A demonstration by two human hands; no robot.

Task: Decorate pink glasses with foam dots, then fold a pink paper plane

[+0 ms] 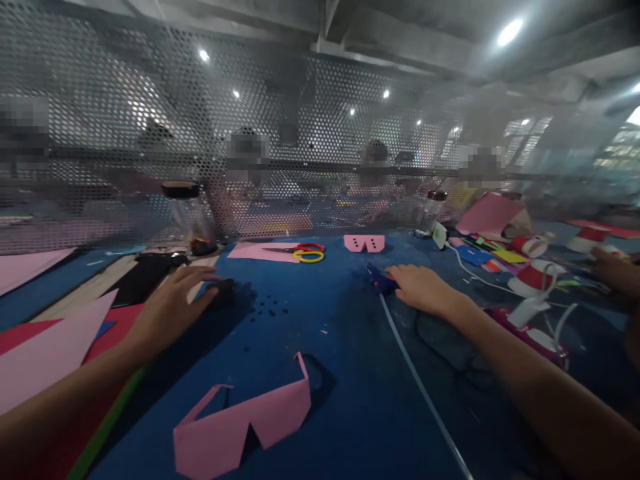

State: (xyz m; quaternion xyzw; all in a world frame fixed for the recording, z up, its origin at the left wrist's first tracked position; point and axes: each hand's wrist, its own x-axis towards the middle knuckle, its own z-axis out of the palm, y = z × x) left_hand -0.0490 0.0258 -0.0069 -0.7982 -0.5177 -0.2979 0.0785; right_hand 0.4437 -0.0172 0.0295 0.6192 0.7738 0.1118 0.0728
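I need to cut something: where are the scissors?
In the head view, the scissors lie far centre on a pink sheet, left of the small pink cutout.

We count two hands, left hand (167, 310) and right hand (423, 290); one glue gun (379, 280); one pair of scissors (306, 252); one pink paper glasses (245, 427); one pink cutout (364, 243); two jars, the left-edge jar (189, 217) and right-edge jar (431, 212).

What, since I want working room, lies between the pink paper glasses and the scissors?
Head view: only blue table with scattered small black specks, nothing else.
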